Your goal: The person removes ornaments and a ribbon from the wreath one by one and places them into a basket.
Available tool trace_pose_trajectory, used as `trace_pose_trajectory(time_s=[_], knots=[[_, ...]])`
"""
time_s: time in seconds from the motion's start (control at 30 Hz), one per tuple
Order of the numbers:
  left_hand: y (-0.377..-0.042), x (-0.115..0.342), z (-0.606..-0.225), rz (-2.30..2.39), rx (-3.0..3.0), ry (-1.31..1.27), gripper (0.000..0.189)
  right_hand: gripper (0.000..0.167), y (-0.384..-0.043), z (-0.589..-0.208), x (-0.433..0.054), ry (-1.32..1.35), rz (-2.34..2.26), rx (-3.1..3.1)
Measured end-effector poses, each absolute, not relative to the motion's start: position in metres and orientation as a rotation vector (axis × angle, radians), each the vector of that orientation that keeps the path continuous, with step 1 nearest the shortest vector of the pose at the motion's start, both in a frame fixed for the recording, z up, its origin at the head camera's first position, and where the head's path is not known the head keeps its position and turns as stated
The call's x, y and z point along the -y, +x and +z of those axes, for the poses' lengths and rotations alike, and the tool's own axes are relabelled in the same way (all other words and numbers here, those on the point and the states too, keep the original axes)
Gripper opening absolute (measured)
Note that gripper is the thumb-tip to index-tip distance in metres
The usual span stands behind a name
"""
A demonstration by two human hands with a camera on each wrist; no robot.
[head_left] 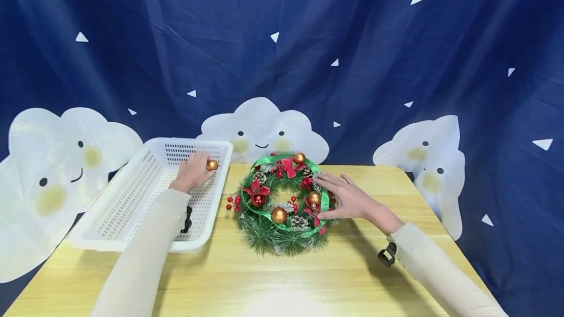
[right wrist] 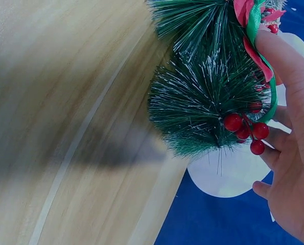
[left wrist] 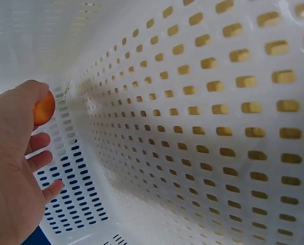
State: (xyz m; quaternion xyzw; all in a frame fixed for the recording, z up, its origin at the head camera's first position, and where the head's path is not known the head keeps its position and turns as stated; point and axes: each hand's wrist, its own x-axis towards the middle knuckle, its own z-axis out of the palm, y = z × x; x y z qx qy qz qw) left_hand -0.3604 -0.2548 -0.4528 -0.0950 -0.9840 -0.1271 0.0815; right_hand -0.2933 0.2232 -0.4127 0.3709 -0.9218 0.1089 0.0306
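My left hand (head_left: 194, 170) is over the far right part of a white plastic basket (head_left: 227, 153). Between its thumb and fingers it pinches a shiny gold ball ornament (left wrist: 44, 108); the other fingers are loosely bent in the left wrist view. A green Christmas wreath (head_left: 260, 238) lies on the table, trimmed with gold balls, red flowers, pine cones and red berries (right wrist: 233, 122). Green ribbon (head_left: 325, 200) loops over its top. Along the wreath's right side, my right hand (head_left: 350, 199) rests with fingers spread, the thumb at the ribbon and a red petal.
The basket stands on the left of the wooden table (head_left: 264, 278), its slotted walls rising around my left hand. Behind the table hangs a dark blue curtain (head_left: 282, 62) with white cloud faces. A black wrist camera (head_left: 387, 254) is on the right sleeve.
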Motion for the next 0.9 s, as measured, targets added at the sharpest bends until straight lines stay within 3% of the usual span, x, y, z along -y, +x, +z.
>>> trace_pose_trajectory(time_s=[0.2,0.63,0.9], knots=[[-0.359,0.255,-0.456,-0.360,3.024,-0.289,0.043,0.101,-0.292,-0.413,-0.223,1.133,0.337,2.840],[-0.356,0.258,-0.461,-0.492,3.158,-0.226,0.038,0.100,-0.293,-0.416,-0.224,1.142,0.334,2.826],[-0.351,0.255,-0.452,-0.486,3.165,-0.240,0.047,0.100,-0.295,-0.417,-0.224,1.143,0.311,2.811]])
